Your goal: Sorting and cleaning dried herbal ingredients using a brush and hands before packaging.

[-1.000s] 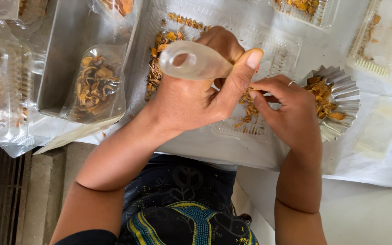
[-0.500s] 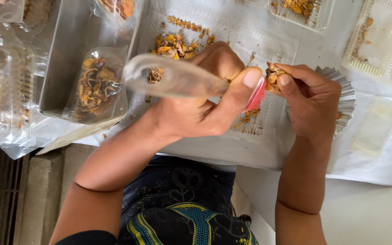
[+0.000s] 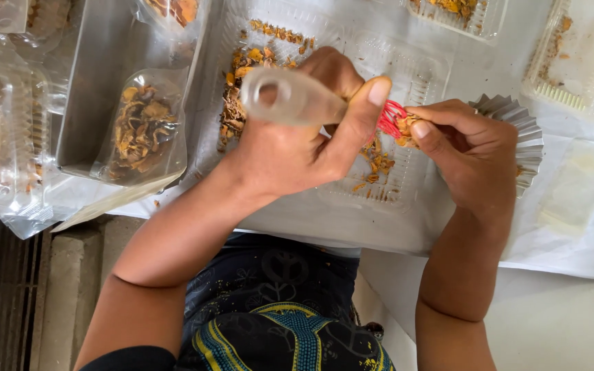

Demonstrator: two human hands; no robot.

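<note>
A white sheet covers the work surface, with pale concrete slabs showing at the lower left edge. On it lies a grey metal tray at the left, holding a clear bag of dried orange-brown pieces. Clear plastic clamshell boxes crowd the far left, and more of them sit at the upper right, some with orange crumbs inside. A flat clear plastic lid lies in the middle, scattered with dried orange bits.

Above that lid, the left hand is closed firmly round the translucent handle of a brush, thumb pressed along its neck; the brush's red bristles point toward the right hand. The right hand pinches a small orange-brown piece between thumb and fingertips, held against the bristles. Just behind the right hand sits a fluted silver foil cup, mostly hidden.
</note>
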